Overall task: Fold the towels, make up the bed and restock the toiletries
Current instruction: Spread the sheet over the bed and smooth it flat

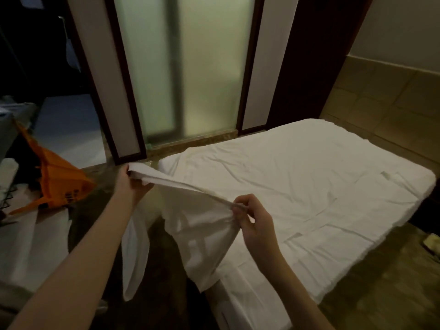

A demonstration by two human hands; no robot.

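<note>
A gathered edge of the white sheet [197, 225] is pinched by the curled fingers of the right hand [254, 222]; its far corner is gripped by the left hand [133, 184]. Between them the cloth is stretched taut, the rest draped over the bed [321, 177] corner, floorward.

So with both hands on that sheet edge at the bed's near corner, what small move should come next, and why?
Probably draw the edge taut and lower it over the corner. The left hand and right hand hold the white sheet raised off the bed, with a loose fold hanging toward the floor beside the mattress, so the corner looks uncovered.
</note>
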